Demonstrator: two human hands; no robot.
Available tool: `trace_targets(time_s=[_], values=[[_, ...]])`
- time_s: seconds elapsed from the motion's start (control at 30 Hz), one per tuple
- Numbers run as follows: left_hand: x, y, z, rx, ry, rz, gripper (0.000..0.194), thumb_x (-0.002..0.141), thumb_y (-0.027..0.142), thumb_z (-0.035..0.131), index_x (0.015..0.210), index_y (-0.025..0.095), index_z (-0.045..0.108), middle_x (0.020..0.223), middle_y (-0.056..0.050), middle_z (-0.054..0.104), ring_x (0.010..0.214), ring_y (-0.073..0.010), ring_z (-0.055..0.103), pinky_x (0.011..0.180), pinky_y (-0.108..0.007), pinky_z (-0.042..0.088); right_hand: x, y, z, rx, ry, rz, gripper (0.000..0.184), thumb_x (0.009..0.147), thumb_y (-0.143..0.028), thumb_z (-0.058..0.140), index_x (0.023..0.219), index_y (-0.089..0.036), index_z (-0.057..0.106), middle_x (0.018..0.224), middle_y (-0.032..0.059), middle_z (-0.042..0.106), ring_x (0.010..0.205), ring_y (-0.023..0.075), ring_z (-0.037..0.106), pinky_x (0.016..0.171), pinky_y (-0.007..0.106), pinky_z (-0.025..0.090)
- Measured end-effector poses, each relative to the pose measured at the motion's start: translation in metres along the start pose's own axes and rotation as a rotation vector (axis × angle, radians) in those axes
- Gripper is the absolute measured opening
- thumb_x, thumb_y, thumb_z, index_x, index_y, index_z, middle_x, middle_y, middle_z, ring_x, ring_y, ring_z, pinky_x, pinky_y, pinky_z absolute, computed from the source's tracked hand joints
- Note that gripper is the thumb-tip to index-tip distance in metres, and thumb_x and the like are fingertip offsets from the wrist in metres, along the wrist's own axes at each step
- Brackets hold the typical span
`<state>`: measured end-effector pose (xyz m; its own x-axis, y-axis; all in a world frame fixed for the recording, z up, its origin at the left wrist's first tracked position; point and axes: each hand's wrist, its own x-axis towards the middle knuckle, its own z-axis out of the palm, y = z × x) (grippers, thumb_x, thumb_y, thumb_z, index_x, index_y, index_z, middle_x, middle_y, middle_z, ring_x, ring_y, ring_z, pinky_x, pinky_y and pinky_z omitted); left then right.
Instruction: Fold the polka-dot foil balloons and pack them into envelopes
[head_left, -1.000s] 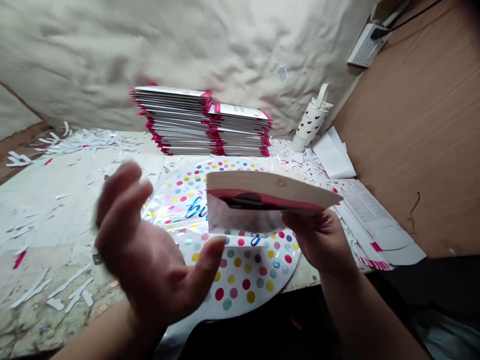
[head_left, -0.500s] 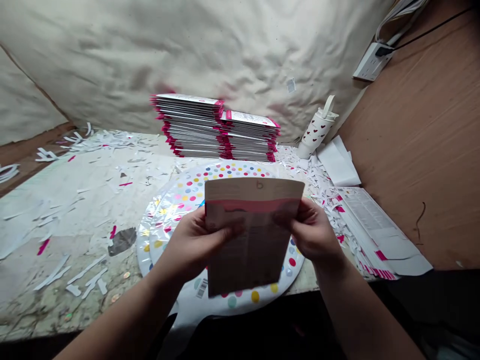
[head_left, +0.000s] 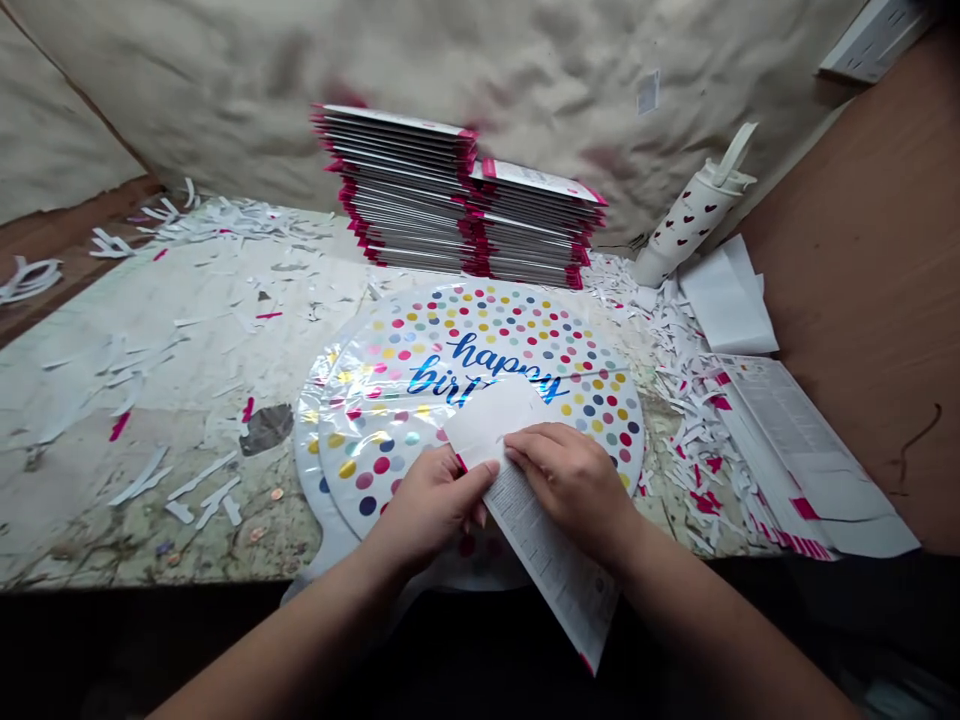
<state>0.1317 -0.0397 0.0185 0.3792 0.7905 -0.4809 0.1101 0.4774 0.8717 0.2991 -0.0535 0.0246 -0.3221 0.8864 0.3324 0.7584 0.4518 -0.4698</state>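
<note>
A white printed paper envelope is held aslant over the table's front edge, its blank flap end pointing up and away. My left hand is closed on its left edge, thumb on top near the flap. On the other side, my right hand has its fingers bent and pressed together on the envelope at the base of the flap. Beneath both hands lie flat foil balloons with coloured dots and blue "happy birthday" lettering, partly covered by the envelope.
Two stacks of pink-edged envelopes stand at the back. A white tumbler with hearts is at the back right. More flat envelopes lie along the right wall. Paper scraps litter the table. A socket strip hangs upper right.
The envelope has turned from upright to slanted and come lower, with its blank flap now showing. My right hand has moved from its right edge onto its face. The balloon lettering is uncovered.
</note>
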Motion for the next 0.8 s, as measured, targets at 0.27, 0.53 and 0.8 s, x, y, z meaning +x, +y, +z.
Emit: trace_targets(time_s=[0.27,0.53,0.8], values=[[-0.004,0.002,0.003,0.161,-0.022,0.15,0.032,0.08,0.038,0.053,0.06,0.013,0.054,0.048,0.0,0.055,0.042,-0.0101,0.05,0.041,-0.02,0.035,0.007,-0.004,-0.008,-0.082,-0.077,-0.03,0.016,0.088,-0.016,0.047,0.083,-0.016,0.063,0.077,0.0059,0.063,0.077,0.0181,0.059,0.072,0.029,0.046],[-0.003,-0.003,0.003,0.106,-0.07,0.031,0.038,0.08,0.038,0.052,0.052,0.013,0.052,0.041,-0.001,0.053,0.036,-0.0094,0.048,0.037,-0.018,0.033,0.003,0.003,-0.004,0.135,0.011,0.167,0.019,0.088,-0.016,0.043,0.096,-0.018,0.06,0.091,0.0058,0.066,0.083,0.0168,0.06,0.075,0.029,0.048],[-0.005,-0.002,-0.008,0.063,0.034,0.041,0.024,0.078,0.036,0.057,0.069,0.014,0.055,0.045,0.001,0.057,0.038,-0.011,0.051,0.039,-0.019,0.037,-0.005,0.037,-0.034,-0.226,0.388,0.201,0.016,0.087,-0.018,0.044,0.088,-0.016,0.06,0.09,0.0109,0.062,0.093,0.0244,0.056,0.087,0.044,0.045]])
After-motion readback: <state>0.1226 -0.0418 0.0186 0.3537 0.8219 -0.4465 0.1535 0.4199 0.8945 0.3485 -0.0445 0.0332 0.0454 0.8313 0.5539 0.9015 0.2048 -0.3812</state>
